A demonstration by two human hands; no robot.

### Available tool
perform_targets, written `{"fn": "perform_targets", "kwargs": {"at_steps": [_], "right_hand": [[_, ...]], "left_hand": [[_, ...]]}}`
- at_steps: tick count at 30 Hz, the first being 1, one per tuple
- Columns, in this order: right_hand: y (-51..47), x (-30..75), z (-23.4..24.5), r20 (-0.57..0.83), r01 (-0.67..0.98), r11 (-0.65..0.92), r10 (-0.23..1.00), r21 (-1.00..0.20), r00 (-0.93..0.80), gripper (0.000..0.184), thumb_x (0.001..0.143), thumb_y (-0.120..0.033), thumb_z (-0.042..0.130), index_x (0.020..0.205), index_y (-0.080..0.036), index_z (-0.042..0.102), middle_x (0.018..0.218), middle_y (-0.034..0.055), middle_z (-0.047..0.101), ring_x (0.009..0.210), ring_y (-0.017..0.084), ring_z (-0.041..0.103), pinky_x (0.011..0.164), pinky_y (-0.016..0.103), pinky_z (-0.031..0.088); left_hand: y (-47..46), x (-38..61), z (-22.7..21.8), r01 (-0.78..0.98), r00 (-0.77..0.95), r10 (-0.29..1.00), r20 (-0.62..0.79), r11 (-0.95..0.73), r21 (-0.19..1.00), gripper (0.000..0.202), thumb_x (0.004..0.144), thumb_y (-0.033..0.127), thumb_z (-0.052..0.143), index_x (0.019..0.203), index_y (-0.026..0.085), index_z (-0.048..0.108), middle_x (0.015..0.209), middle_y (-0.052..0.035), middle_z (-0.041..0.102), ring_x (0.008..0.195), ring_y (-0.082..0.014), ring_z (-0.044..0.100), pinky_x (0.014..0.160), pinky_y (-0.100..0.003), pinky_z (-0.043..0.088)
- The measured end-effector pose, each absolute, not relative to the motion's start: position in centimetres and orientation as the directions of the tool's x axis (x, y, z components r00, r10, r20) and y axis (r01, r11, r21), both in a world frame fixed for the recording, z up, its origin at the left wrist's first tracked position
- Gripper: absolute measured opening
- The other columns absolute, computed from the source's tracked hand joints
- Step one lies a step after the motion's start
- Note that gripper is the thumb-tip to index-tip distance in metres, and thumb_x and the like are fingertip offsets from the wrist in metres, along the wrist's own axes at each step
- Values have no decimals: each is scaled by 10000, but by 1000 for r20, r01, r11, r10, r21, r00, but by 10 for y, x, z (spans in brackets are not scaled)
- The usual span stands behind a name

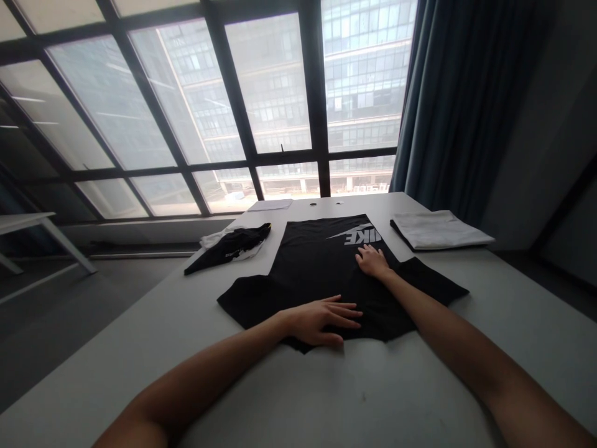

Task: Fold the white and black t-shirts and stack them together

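Observation:
A black T-shirt (pixel 312 267) lies spread flat on the white table, its collar end towards me and its sleeves out to both sides. White lettering and a swoosh show near its far right corner. My left hand (pixel 321 320) rests on the near part of the shirt, fingers spread and pointing right. Farther away, my right hand (pixel 372 260) lies on the shirt's right side, just below the lettering, with its fingers stretched out. Neither hand grips the cloth.
On the white table (pixel 373 398), a crumpled black and white garment (pixel 233 246) lies left of the shirt. Folded white cloth (pixel 438 229) sits at the right, over something dark. Large windows stand behind, a dark blue curtain (pixel 448 112) at right, and another table (pixel 28 222) at far left.

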State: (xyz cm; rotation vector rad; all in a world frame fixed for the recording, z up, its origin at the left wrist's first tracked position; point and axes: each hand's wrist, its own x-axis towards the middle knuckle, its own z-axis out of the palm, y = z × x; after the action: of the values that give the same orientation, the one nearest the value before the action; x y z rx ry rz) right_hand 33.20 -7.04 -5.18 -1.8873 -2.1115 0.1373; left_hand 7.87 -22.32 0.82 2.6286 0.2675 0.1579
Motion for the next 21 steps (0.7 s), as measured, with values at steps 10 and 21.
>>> {"fn": "perform_targets", "kwargs": {"at_steps": [10,21], "right_hand": [[-72,330,-49,126,950,120,988,-289,-86,553,1035,-436,315,1482,-158,484,1624,164,327,1514,298,236,1195,544,171],[-98,331,-49,38,967,107,994,-232,-101,607,1032,-468,313,1556,-165,371,1650,161,265,1529,310,184,1194,566,150]], "left_hand": [[-169,50,-17,819,498,850,174,-527,226,502,1043,410,412,1527,277,428,1602,-53,385,1522,-265,247,1230,-568,137],[-175,21,-25,908,411,903,-125,-393,142,675,1015,662,281,1609,346,221,1688,-52,72,1550,-334,30,1185,-661,67]]}}
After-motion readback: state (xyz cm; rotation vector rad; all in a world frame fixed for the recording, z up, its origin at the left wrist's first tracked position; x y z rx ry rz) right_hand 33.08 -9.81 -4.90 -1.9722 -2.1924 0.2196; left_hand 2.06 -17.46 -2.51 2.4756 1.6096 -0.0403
